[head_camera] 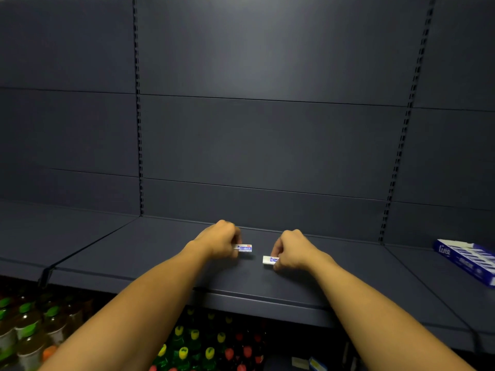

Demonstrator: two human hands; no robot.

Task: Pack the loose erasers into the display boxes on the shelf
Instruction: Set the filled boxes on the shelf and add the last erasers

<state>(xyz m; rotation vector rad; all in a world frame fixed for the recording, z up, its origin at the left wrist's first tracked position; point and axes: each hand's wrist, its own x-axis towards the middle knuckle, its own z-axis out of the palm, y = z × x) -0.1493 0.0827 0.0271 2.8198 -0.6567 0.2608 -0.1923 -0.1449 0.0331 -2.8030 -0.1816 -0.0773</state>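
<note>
Two white erasers with blue printed sleeves are over the dark shelf (160, 253). My left hand (219, 241) grips one eraser (245, 248), whose end sticks out to the right of my fingers. My right hand (290, 250) pinches the other eraser (269, 260), whose white end points left. The two erasers are a short gap apart near the middle of the shelf. A blue display box (468, 259) holding rows of erasers lies at the far right of the shelf, well away from both hands.
Dark back panels and slotted uprights (138, 108) rise behind the shelf. Below the shelf's front edge stand several bottles with green caps (26, 317) and with yellow and red caps (203, 346).
</note>
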